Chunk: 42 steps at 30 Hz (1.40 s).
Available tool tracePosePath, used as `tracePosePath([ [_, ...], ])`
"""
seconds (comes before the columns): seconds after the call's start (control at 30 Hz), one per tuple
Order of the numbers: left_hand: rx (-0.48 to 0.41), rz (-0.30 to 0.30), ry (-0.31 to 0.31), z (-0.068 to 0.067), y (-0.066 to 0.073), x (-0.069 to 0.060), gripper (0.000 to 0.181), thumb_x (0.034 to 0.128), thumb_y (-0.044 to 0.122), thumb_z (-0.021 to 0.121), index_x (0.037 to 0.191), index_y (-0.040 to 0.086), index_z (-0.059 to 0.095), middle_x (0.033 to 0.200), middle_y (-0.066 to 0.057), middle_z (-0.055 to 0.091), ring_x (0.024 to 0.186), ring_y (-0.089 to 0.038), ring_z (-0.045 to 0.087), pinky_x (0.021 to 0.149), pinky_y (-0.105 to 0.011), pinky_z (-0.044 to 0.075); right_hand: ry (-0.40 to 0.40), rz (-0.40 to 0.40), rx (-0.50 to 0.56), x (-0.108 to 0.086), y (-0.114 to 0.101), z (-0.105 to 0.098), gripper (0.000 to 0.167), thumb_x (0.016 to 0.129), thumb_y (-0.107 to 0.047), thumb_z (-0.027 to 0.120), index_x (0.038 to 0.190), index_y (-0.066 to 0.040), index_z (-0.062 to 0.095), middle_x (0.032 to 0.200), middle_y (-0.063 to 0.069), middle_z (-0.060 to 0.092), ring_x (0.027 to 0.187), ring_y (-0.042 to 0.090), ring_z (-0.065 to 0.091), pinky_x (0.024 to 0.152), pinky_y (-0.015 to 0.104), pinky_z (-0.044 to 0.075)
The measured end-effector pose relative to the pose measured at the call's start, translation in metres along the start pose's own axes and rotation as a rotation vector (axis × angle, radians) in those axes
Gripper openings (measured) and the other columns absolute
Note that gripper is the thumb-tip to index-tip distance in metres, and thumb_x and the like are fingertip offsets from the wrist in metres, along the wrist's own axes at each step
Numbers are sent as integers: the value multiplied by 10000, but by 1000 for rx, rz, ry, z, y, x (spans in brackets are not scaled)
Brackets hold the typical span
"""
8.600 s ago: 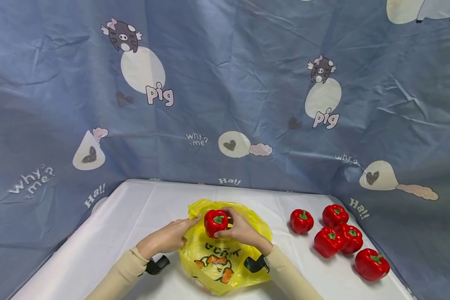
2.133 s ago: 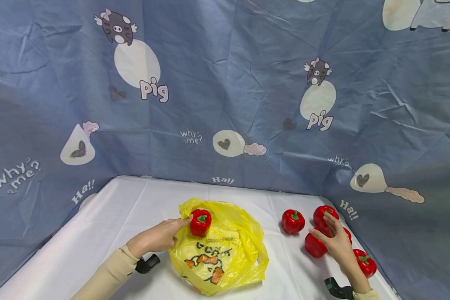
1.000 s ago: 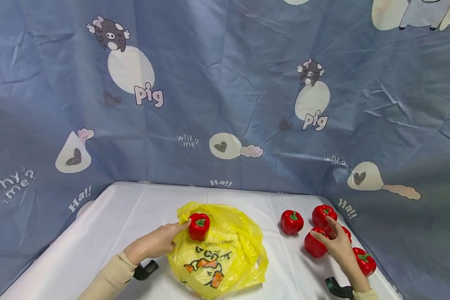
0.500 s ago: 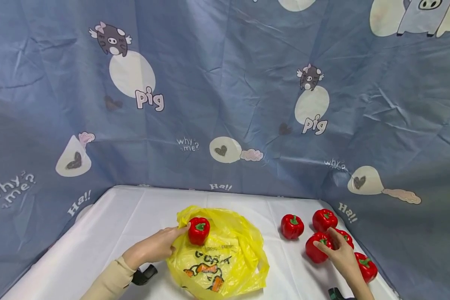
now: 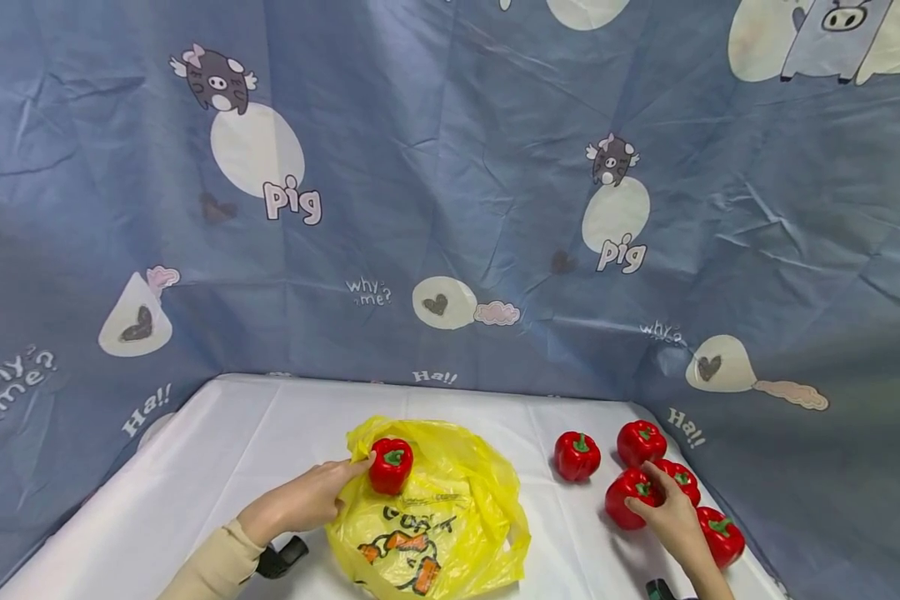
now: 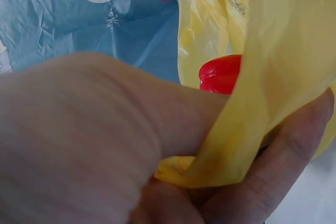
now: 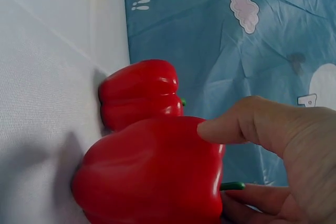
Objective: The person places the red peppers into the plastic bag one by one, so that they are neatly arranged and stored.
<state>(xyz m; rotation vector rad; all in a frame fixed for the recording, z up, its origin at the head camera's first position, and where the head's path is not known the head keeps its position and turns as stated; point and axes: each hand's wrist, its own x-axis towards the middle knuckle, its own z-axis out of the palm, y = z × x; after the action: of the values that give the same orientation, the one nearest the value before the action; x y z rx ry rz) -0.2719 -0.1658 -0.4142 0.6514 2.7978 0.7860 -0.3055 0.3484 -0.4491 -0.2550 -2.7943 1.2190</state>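
My left hand [image 5: 300, 500] pinches the left rim of a yellow plastic bag [image 5: 487, 508]; the left wrist view shows the film [image 6: 283, 40] between thumb and fingers. A red bell pepper [image 5: 390, 468] with a green stem sits at the bag's mouth, beside the left fingertips. To the right, my right hand [image 5: 675, 517] holds another bell pepper [image 5: 624, 500] by its stem end, with the thumb on the near side. In the right wrist view this pepper [image 7: 152, 171] appears close to the white surface, its stem below the thumb; the fingers are partly hidden behind it.
Several more red bell peppers stand around the right hand: one to the left [image 5: 577, 456], one behind [image 5: 641, 442], one beside [image 5: 681, 480] and one near the right edge [image 5: 721, 537]. A blue printed curtain [image 5: 435, 208] encloses the white table [image 5: 270, 425].
Earlier, my right hand held the pepper now at the bag; it let go and moved right to the group. There its thumb and fingers have come onto a pepper. The left hand keeps the bag rim.
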Motion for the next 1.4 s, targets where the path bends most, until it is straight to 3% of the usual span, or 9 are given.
tracePosePath([
  [0.27, 5, -2, -5, 3, -2, 0, 695, 747, -183, 543, 1414, -6, 461, 1409, -200, 508, 1308, -406, 447, 1037, -568, 363, -15, -30, -3, 1, 4, 8, 810, 822, -216, 722, 1484, -15, 300, 1476, 249, 350, 1305, 440, 337, 1021, 617, 371],
  [0.53, 38, 16, 19, 1, -3, 1, 689, 746, -174, 546, 1411, -17, 462, 1411, -198, 508, 1306, -398, 452, 1052, -569, 350, 42, -32, -53, 5, 4, 15, 923, 768, -422, 772, 1469, -20, 327, 1411, 294, 422, 1243, 460, 436, 977, 596, 424],
  [0.67, 37, 11, 17, 2, -3, 0, 690, 747, -171, 541, 1415, -18, 456, 1422, -198, 497, 1317, -392, 442, 1061, -569, 341, 42, -27, -71, 4, 7, 17, 903, 779, -429, 760, 1455, -12, 331, 1391, 314, 435, 1222, 471, 461, 966, 590, 437],
  [0.93, 33, 25, 17, 1, -2, -1, 680, 748, -168, 532, 1410, -33, 456, 1426, -200, 492, 1318, -399, 439, 1064, -571, 336, 34, 29, -92, 5, 7, 22, 1033, 736, -585, 735, 1433, 51, 314, 1375, 348, 416, 1222, 500, 431, 969, 600, 426],
  [1.4, 27, 20, 5, 0, -1, -2, 688, 750, -177, 524, 1418, -30, 446, 1430, -204, 486, 1326, -386, 433, 1047, -544, 368, 36, 31, -120, 5, 9, 23, 1051, 720, -581, 749, 1407, 81, 309, 1339, 360, 437, 1198, 505, 449, 961, 607, 428],
])
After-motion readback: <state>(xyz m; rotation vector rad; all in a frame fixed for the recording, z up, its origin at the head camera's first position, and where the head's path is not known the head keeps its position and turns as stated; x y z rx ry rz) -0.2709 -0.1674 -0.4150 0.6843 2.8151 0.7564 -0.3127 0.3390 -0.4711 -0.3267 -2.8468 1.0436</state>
